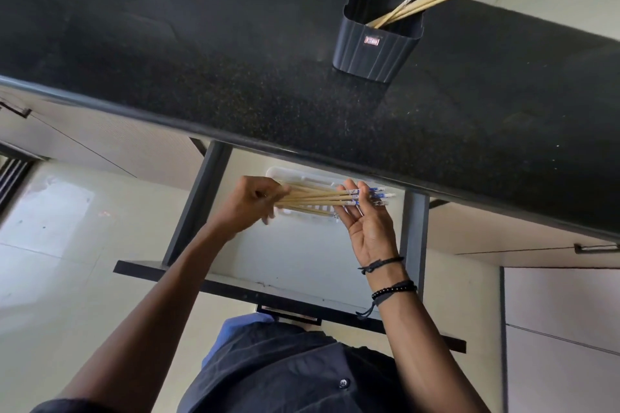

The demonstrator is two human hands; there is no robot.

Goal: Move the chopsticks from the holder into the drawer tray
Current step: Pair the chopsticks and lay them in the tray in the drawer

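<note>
A dark ribbed holder point(375, 40) stands on the black counter with several chopsticks point(422, 2) leaning out to the right. Below it the drawer is pulled out, and a white tray point(302, 176) lies at its back under the counter edge. My left hand point(250, 203) grips the thin ends of a bundle of chopsticks point(318, 198) held level over the tray. My right hand point(367, 225) is spread flat, palm up, with its fingers touching the blue-patterned ends of the bundle. More chopsticks lie in the tray beneath.
The black speckled counter point(201, 77) overhangs the back of the drawer. The drawer's dark side walls point(198, 201) and front panel point(302, 298) frame the white drawer floor point(295, 251). Closed cabinet fronts with handles flank it on both sides.
</note>
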